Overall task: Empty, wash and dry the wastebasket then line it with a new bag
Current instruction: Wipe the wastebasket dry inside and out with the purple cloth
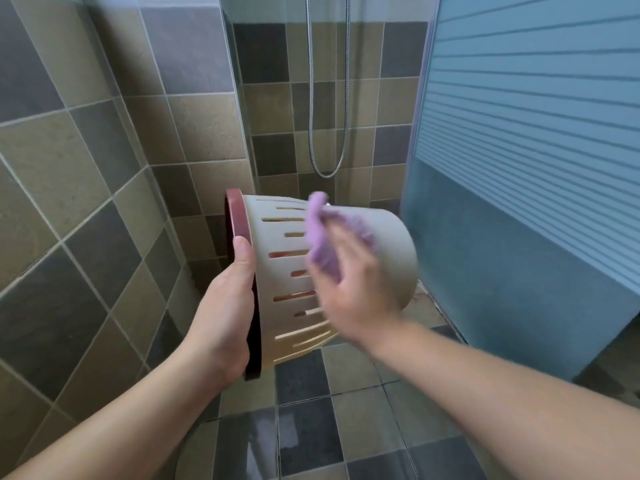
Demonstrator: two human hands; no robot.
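Note:
A cream wastebasket (391,244) with slotted sides and a dark red rim lies on its side in mid-air, its opening turned to the left and its base to the right. My left hand (228,317) grips the red rim from below, thumb on the outer wall. My right hand (356,289), blurred, presses a purple cloth (322,237) against the basket's outer wall near the slots. The inside of the basket is hidden.
A tiled wall stands close on the left. A shower hose (329,133) hangs behind a glass panel ahead. A frosted blue sliding door (536,168) fills the right. The tiled floor (311,438) below looks wet.

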